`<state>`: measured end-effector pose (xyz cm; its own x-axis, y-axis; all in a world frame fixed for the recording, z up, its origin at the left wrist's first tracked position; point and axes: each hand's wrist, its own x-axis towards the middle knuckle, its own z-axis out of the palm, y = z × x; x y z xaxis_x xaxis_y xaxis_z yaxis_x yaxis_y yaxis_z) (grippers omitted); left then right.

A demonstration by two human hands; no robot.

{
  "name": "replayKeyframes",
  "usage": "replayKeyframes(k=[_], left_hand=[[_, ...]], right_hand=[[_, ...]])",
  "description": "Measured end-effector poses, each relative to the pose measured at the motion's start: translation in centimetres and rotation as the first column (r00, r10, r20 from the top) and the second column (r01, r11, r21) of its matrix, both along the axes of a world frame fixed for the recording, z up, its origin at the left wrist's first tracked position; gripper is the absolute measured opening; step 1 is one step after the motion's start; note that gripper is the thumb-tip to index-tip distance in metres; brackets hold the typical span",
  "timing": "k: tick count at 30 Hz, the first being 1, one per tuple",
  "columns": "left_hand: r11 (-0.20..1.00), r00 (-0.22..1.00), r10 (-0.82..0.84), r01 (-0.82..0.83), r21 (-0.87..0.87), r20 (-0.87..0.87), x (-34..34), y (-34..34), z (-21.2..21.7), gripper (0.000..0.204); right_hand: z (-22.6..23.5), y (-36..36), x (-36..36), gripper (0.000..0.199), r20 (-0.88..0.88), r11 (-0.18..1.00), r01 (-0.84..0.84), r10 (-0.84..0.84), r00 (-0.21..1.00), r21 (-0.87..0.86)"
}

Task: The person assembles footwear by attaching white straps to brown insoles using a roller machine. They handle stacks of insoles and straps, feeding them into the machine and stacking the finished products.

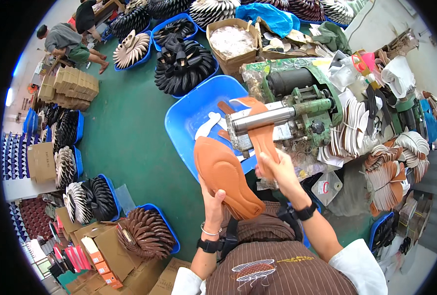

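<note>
My left hand [212, 202] is closed on the edge of a padded tan insole [223, 172], thumb on its upper face. The insole is tilted, with its raised, stitched side up, left of the machine. My right hand [280, 171] pinches the near end of a flat tan leather insole cover [264, 140]. This piece passes under the shiny metal roller [267, 119] of a green gluing machine [309, 110], and its far end shows a pale underside beyond the roller. Below the roller, a blue tub [179, 115] holds white and tan pieces.
Stacks of white and tan pieces [349, 125] crowd the bench right of the machine. A cardboard box [233, 59] stands beyond the tub. Blue tubs of black shoe parts [186, 66] line the far floor. Cartons [115, 246] stand lower left. Two people [71, 44] are at the far left.
</note>
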<state>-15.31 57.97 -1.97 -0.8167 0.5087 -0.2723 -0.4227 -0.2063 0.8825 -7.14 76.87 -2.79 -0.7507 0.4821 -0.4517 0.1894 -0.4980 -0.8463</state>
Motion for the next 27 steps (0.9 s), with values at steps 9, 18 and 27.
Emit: replayKeyframes(k=[9, 18, 27], left_hand=[[0.973, 0.939, -0.201, 0.159, 0.168, 0.277, -0.3, -0.6, 0.7, 0.082], [0.984, 0.928, -0.176, 0.154, 0.092, 0.329, 0.1, 0.2, 0.8, 0.072], [0.967, 0.906, -0.218, 0.149, 0.207, 0.363, 0.6, 0.6, -0.2, 0.074]], right_hand=[[5.8, -3.1, 0.4, 0.051, 0.119, 0.824, -0.282, 0.257, 0.959, 0.491], [4.2, -4.3, 2.0, 0.036, -0.023, 0.934, -0.037, 0.048, 0.999, 0.355], [3.5, -2.7, 3.2, 0.044, -0.295, 0.991, -0.109, 0.081, 0.952, -0.080]])
